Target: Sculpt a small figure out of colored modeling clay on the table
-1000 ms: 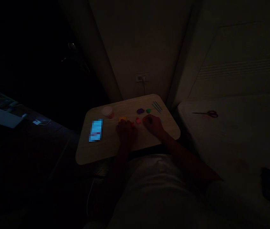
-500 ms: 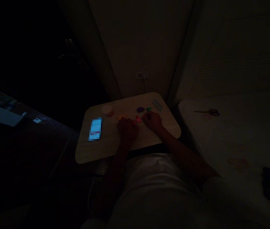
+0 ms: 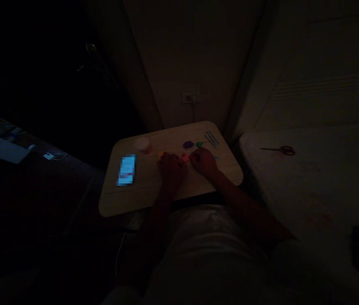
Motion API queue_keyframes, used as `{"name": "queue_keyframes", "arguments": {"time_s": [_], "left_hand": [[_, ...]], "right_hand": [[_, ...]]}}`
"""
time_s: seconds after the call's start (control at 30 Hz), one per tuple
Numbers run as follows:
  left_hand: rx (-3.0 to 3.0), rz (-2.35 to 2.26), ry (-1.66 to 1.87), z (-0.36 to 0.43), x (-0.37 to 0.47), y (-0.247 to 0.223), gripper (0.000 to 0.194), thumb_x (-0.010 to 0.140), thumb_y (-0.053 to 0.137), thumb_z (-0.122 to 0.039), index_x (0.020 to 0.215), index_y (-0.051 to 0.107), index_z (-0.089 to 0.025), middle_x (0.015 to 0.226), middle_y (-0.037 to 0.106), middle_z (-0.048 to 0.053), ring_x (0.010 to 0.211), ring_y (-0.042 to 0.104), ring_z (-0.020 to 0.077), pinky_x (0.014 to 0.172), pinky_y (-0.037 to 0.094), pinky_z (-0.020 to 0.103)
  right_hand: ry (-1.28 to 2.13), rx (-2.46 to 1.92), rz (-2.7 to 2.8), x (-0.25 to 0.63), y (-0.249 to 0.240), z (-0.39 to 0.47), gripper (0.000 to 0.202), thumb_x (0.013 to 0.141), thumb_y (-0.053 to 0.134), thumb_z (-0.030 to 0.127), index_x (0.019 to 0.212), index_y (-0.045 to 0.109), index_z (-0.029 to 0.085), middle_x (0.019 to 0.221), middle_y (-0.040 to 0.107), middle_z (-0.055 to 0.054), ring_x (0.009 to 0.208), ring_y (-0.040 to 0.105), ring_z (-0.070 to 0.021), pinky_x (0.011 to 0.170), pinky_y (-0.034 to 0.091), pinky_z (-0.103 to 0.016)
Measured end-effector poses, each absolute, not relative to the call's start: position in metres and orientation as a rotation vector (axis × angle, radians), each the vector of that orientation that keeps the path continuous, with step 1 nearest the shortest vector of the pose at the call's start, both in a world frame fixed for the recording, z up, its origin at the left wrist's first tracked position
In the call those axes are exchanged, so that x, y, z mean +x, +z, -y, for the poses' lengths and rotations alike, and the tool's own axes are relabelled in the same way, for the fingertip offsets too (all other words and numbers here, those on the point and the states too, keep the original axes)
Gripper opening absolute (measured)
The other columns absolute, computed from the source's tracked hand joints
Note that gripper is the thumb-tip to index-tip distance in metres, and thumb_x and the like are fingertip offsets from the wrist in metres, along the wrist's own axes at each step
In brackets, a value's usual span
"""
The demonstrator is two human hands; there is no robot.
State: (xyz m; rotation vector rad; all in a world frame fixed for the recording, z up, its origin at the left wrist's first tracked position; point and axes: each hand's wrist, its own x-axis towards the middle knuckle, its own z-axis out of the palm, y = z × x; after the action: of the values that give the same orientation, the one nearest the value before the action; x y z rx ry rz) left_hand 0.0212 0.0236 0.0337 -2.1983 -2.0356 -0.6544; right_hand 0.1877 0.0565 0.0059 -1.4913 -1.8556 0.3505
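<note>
In dim light, a small table [image 3: 128,199] bears several coloured lumps. My left hand [image 3: 172,167] rests on it with fingers bent, beside an orange lump [image 3: 161,156] that it partly covers. A pink-red piece [image 3: 185,158] lies between my two hands. Right of that piece, my right hand [image 3: 203,161] is closed in a pinch, its fingertips near the piece; what they hold is too small and dark to tell. Behind the hands are a purple lump [image 3: 188,144] and a green lump [image 3: 199,144].
A lit phone [image 3: 126,170] lies on the table's left part, with a lidded tub [image 3: 143,145] behind it. Thin sticks [image 3: 211,139] are at the back right. Scissors [image 3: 285,150] lie on a pale surface at right. A wall socket [image 3: 191,97] is behind the table.
The view has shifted slightly. My right hand's fingertips are a little lower beside the pink-red piece, and my left hand has shifted slightly right.
</note>
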Motion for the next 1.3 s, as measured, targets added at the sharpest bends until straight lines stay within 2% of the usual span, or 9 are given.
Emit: {"name": "queue_keyframes", "arguments": {"time_s": [0.13, 0.37, 0.73, 1.03, 1.3], "left_hand": [[-2.192, 2.059, -0.661, -0.0227, 0.0220, 0.0343, 0.018, 0.092, 0.059, -0.033, 0.103, 0.065, -0.019, 0.123, 0.062, 0.018, 0.118, 0.057, 0.0354, 0.099, 0.041, 0.048], [-2.214, 2.058, -0.649, -0.0240, 0.0240, 0.0334, 0.019, 0.093, 0.059, -0.038, 0.093, 0.065, -0.020, 0.117, 0.062, 0.017, 0.114, 0.057, 0.0355, 0.098, 0.041, 0.050], [-2.238, 2.012, -0.651, -0.0232, 0.0213, 0.0313, 0.016, 0.094, 0.059, -0.035, 0.096, 0.066, -0.020, 0.119, 0.061, 0.016, 0.118, 0.056, 0.0350, 0.100, 0.040, 0.049], [-2.258, 2.007, -0.639, -0.0235, 0.0208, 0.0309, 0.019, 0.094, 0.058, -0.035, 0.100, 0.068, -0.020, 0.119, 0.059, 0.016, 0.116, 0.056, 0.0340, 0.100, 0.040, 0.048], [-2.235, 2.052, -0.683, -0.0240, 0.0194, 0.0303, 0.020, 0.098, 0.054, -0.036, 0.094, 0.066, -0.020, 0.116, 0.061, 0.016, 0.116, 0.056, 0.0337, 0.098, 0.040, 0.047]], "right_hand": [[0.349, -1.501, 1.873, 0.1863, 0.0063, -0.0561, 0.011, 0.089, 0.065, 0.025, 0.086, 0.073, 0.019, 0.091, 0.072, -0.013, 0.088, 0.063, -0.0258, 0.081, 0.047, -0.036], [0.356, -1.505, 1.864, 0.1855, 0.0034, -0.0585, 0.013, 0.090, 0.063, 0.026, 0.087, 0.074, 0.019, 0.090, 0.073, -0.012, 0.088, 0.064, -0.0257, 0.080, 0.048, -0.035], [0.374, -1.549, 1.869, 0.1806, 0.0074, -0.0579, 0.016, 0.089, 0.062, 0.021, 0.089, 0.077, 0.019, 0.094, 0.076, -0.012, 0.092, 0.066, -0.0254, 0.082, 0.048, -0.035], [0.383, -1.535, 1.872, 0.1809, 0.0058, -0.0578, 0.013, 0.088, 0.064, 0.023, 0.089, 0.077, 0.021, 0.097, 0.077, -0.011, 0.094, 0.067, -0.0268, 0.083, 0.050, -0.036], [0.371, -1.542, 1.844, 0.1821, 0.0055, -0.0561, 0.015, 0.089, 0.061, 0.022, 0.092, 0.075, 0.020, 0.096, 0.075, -0.012, 0.094, 0.065, -0.0268, 0.083, 0.049, -0.036]]}}
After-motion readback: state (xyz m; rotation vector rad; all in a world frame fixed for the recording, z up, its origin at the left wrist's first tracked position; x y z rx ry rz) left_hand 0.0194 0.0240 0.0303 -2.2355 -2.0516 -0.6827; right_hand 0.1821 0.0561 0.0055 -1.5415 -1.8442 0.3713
